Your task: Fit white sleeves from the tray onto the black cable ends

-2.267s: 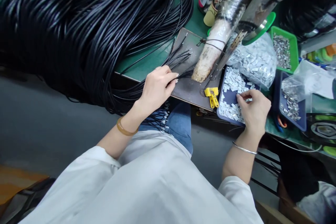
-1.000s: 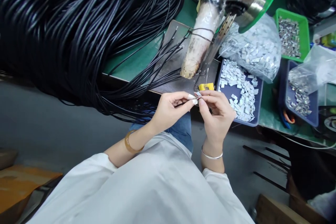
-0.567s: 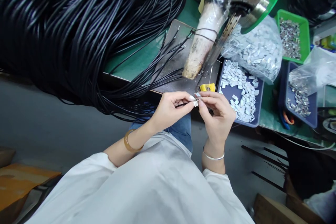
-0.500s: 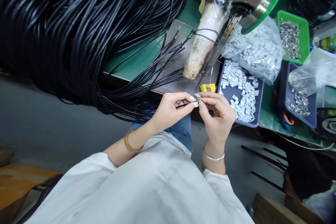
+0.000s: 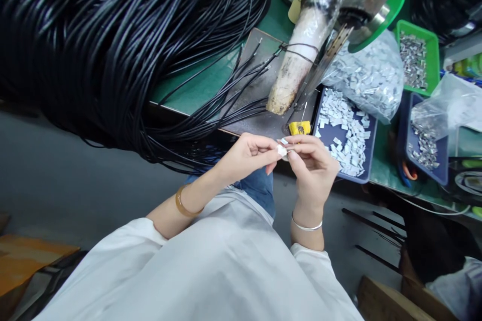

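My left hand (image 5: 256, 154) and my right hand (image 5: 312, 164) meet fingertip to fingertip above my lap, at the table's edge. The left thumb and fingers are pinched together, with a white covering (image 5: 281, 150) at the tips; the black cable seen there earlier is now mostly hidden. A thin wire-like end (image 5: 289, 151) shows between the two hands. At the right index fingertip is a small light-grey flat piece (image 5: 283, 141), and the right fingers are closed. Just right of that hand sits a blue tray (image 5: 371, 153) of similar pieces.
A large bundle of black cables (image 5: 94, 50) covers the left. A wrapped post (image 5: 291, 70) leans over a dark board (image 5: 244, 115), near a yellow block (image 5: 299, 128). Rightward are a plastic bag of pieces (image 5: 371, 75), a green tray (image 5: 433, 60) and another blue tray (image 5: 444, 160).
The black cable visible between my left fingers has gone out of sight behind them. Both hands stay nearly in place, fingertips shifting slightly. The view has moved a little.
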`<state>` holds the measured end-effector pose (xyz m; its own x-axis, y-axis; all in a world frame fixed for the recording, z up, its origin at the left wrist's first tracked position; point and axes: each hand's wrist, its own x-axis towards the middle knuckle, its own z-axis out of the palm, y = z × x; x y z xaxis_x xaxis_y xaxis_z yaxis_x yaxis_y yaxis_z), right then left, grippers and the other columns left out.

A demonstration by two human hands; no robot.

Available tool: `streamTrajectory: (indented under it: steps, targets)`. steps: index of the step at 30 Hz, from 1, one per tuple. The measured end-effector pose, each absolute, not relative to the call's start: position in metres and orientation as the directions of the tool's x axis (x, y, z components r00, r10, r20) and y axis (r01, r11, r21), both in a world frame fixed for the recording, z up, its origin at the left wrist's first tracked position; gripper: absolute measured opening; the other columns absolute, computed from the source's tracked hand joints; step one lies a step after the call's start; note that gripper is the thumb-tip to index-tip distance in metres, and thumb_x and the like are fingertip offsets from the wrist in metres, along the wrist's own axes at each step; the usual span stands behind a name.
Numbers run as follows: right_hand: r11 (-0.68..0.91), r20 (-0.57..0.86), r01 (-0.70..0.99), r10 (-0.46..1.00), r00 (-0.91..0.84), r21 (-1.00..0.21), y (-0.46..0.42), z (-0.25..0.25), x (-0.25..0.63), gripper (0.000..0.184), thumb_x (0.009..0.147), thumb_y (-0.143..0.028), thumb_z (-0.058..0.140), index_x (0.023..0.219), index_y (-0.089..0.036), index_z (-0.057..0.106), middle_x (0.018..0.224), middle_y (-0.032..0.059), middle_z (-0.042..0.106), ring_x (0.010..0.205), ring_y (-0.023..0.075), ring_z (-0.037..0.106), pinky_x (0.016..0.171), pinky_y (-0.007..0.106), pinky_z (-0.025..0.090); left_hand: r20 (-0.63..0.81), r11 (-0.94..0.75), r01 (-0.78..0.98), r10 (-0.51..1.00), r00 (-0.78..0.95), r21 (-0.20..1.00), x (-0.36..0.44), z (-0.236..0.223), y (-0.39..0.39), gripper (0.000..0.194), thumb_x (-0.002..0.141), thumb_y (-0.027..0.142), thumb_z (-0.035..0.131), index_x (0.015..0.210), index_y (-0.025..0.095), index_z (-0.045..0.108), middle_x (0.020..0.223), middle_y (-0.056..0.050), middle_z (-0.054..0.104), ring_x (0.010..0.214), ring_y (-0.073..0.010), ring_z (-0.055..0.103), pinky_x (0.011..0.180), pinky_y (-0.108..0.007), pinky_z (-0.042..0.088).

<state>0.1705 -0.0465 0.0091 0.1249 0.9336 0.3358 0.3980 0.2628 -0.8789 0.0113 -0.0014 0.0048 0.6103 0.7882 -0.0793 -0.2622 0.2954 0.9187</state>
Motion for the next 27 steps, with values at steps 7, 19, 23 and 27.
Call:
streamTrajectory:
  steps: [7, 19, 23, 27]
  targets:
    - [0.269, 0.361, 0.317, 0.889, 0.282, -0.909, -0.042, 0.006, 0.167, 0.007, 0.092, -0.023, 0.06, 0.091, -0.023, 0.067, 0.098, 0.0031, 0.071, 0.091, 0.0175, 0.073, 0.082, 0.039, 0.065, -0.084, 0.224, -0.281, 0.896, 0.436, 0.933, 0.011, 0.007, 0.002, 0.011, 0.072, 0.023, 0.077, 0.069, 0.013, 0.073, 0.071, -0.005, 0.072, 0.066, -0.0115, 0.063, 0.065, -0.022, 0.052]
    - [0.46, 0.652, 0.574, 0.737, 0.179, -0.677, -0.046, 0.005, 0.158, 0.02, 0.086, -0.009, 0.066, 0.096, -0.026, 0.065, 0.094, 0.0011, 0.075, 0.087, 0.0167, 0.074, 0.076, 0.034, 0.063, -0.085, 0.161, -0.256, 0.954, 0.286, 0.953, 0.019, 0.006, 0.009, 0.004, 0.068, 0.016, 0.072, 0.065, 0.013, 0.071, 0.063, 0.0, 0.067, 0.06, -0.0082, 0.057, 0.059, -0.019, 0.047]
    - [0.39, 0.537, 0.43, 0.789, 0.3, -0.814, -0.043, 0.001, 0.161, 0.013, 0.088, -0.012, 0.063, 0.096, -0.023, 0.063, 0.095, 0.0026, 0.074, 0.087, 0.0171, 0.074, 0.073, 0.033, 0.064, -0.066, 0.159, -0.323, 0.958, 0.28, 0.933, 0.02, 0.002, 0.01, 0.008, 0.07, 0.022, 0.074, 0.069, 0.014, 0.075, 0.071, -0.002, 0.073, 0.066, -0.0107, 0.063, 0.066, -0.021, 0.052]
    - [0.42, 0.603, 0.563, 0.776, 0.184, -0.712, -0.041, -0.001, 0.164, 0.014, 0.085, -0.01, 0.067, 0.09, -0.023, 0.064, 0.097, 0.0029, 0.076, 0.091, 0.0177, 0.074, 0.079, 0.035, 0.063, -0.072, 0.158, -0.33, 0.963, 0.26, 0.931, 0.021, 0.002, 0.012, 0.01, 0.069, 0.023, 0.077, 0.069, 0.014, 0.075, 0.071, -0.002, 0.073, 0.065, -0.0105, 0.063, 0.066, -0.021, 0.052]
